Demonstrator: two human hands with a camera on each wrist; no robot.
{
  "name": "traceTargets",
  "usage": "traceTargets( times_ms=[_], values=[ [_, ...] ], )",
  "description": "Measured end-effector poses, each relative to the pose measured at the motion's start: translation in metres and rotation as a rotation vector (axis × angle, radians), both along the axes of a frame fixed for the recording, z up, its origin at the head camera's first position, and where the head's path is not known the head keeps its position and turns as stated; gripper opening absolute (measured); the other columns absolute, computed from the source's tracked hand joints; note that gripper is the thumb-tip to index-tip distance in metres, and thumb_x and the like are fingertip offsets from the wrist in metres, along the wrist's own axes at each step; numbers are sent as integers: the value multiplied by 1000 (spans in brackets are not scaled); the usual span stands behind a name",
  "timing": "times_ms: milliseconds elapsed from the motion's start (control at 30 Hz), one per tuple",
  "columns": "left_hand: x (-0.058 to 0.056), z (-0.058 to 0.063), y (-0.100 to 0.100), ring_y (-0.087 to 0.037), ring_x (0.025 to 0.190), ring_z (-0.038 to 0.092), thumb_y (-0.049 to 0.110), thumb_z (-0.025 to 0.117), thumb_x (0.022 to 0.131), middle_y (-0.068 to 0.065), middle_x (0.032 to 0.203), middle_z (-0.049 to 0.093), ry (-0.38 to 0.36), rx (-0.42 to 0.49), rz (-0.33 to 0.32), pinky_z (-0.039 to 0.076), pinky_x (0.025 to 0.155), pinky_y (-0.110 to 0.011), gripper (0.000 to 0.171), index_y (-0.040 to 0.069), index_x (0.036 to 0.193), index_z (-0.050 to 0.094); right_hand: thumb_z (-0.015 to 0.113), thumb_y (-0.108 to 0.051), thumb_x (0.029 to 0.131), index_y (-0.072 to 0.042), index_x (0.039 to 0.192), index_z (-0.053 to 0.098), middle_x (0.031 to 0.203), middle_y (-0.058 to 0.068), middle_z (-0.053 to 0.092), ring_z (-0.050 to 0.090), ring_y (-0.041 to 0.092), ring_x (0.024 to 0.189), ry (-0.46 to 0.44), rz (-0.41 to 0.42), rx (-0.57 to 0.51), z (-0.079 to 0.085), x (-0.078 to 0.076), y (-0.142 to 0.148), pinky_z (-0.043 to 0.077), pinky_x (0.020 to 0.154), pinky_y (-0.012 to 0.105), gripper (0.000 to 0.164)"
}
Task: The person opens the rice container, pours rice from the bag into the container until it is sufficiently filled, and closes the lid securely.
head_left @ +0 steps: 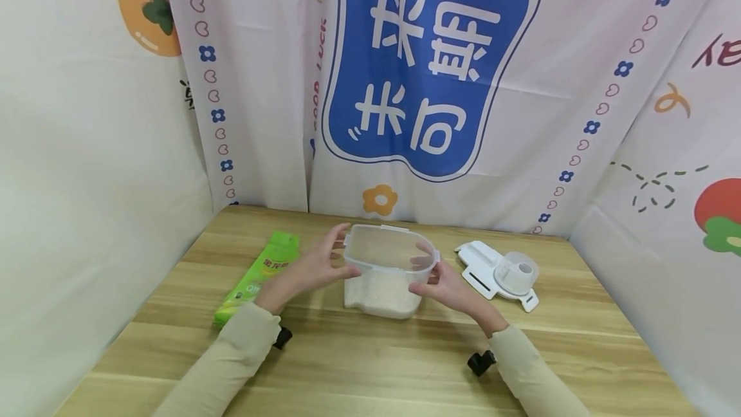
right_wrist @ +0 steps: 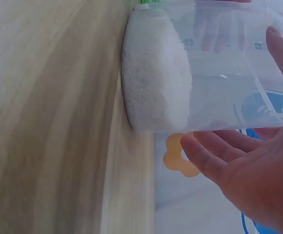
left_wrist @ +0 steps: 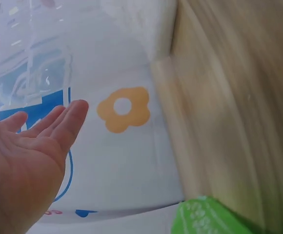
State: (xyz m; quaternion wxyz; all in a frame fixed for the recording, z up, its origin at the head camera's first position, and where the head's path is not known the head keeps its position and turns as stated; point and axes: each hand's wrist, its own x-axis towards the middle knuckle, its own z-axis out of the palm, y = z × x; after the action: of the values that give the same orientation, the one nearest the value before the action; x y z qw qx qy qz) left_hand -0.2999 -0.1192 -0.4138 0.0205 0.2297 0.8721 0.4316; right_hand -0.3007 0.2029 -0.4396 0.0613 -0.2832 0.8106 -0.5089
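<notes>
A clear plastic container (head_left: 386,251) with white rice (head_left: 384,295) in its lower part stands upright on the wooden table. My left hand (head_left: 315,269) is at its left side, thumb in front and fingers spread toward the back; in the left wrist view those fingers are nearly straight. At the right side, my right hand (head_left: 448,285) has its thumb near the front wall. The right wrist view shows its fingers (right_wrist: 212,158) extended along the container's wall, without a visible curl. Whether either hand presses the container is hard to tell.
A green printed bag (head_left: 260,275) lies left of the container, beside my left forearm. To the right lies a white lid (head_left: 480,269) with a clear cup (head_left: 517,273) on it. Printed cloth (head_left: 278,147) hangs behind the table (head_left: 370,365) and along both sides.
</notes>
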Motion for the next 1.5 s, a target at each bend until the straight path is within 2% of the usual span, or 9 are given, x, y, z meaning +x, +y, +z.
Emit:
traceTargets(
  times_ms=[67,167,300,433,533,667,933,1200,1500],
  values=[
    [0,-3,3,-39,135,47,49,76,81,-19,157,29,-18,3,12,46,106,-50,105,23,158,10,74,-21,89,-13,156,18,143,27,48,54,41,126,-2,-2,18,2,0,2,51,101,47,88],
    [0,-8,7,-38,135,47,39,77,84,-20,155,33,-24,44,-8,48,105,-48,101,21,158,10,73,-22,89,-11,156,18,142,27,49,57,40,123,1,2,42,3,0,6,53,99,41,87],
    [0,-13,13,-35,134,49,36,76,85,-18,148,43,-28,96,-38,51,103,-43,99,20,157,10,72,-23,90,-7,155,21,140,28,51,59,39,120,1,14,57,7,0,10,55,95,33,84],
    [0,-15,15,-35,128,53,36,77,84,-19,146,44,-53,125,-34,54,97,-44,103,23,158,6,71,-25,91,-10,154,26,136,21,57,62,33,116,3,-2,84,9,2,15,55,92,27,79],
    [1,-16,17,-35,124,56,38,77,84,-20,149,42,-62,108,-14,54,96,-46,105,25,158,3,70,-22,92,-10,152,29,132,18,61,64,30,113,2,-8,89,9,3,20,55,89,25,74],
    [2,-17,19,-37,128,54,40,75,86,-20,154,38,-63,78,8,51,101,-49,103,27,158,1,68,-19,93,-6,149,33,126,23,63,66,29,110,19,3,86,10,3,24,56,86,23,67],
    [-1,-20,18,-38,135,47,47,72,86,-21,155,36,-57,98,-21,46,106,-50,103,27,158,1,66,-20,95,-9,143,41,122,27,63,67,28,108,52,-4,99,17,5,30,56,85,23,55],
    [0,-21,18,-37,130,51,42,72,88,-22,151,39,-59,97,-24,50,103,-48,99,25,158,3,63,-22,97,-7,143,45,122,20,65,67,29,108,68,-55,115,24,3,43,57,85,25,51],
    [0,-21,18,-38,131,52,55,68,86,-20,155,36,-53,58,-13,48,104,-49,103,32,158,-2,61,-25,98,-10,140,48,126,22,63,63,32,114,110,-136,135,28,1,64,54,88,21,46]
  ],
)
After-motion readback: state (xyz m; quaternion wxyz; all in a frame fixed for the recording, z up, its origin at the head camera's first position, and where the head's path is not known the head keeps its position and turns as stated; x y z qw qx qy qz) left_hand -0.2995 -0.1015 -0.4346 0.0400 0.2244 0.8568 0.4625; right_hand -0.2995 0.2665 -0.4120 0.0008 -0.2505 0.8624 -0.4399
